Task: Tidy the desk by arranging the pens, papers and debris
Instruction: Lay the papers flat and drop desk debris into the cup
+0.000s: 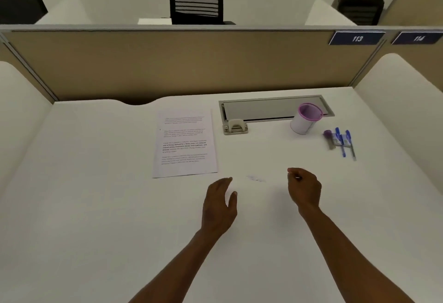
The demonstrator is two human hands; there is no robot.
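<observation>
Overhead, plaques (357, 38) "113" and "114".

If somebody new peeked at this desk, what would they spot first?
Probably the two bare hands near the middle: the left hand open, the right hand curled, with a faint smudge of debris between them. Next, the printed paper further back on the left, and the purple-rimmed cup with loose pens lying beside it on the right.

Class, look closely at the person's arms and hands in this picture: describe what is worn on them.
Nothing is worn that shows. The left hand and right hand are bare, without gloves, rings or watch, and both forearms are uncovered to the picture's bottom edge, so no sleeve is visible.
</observation>
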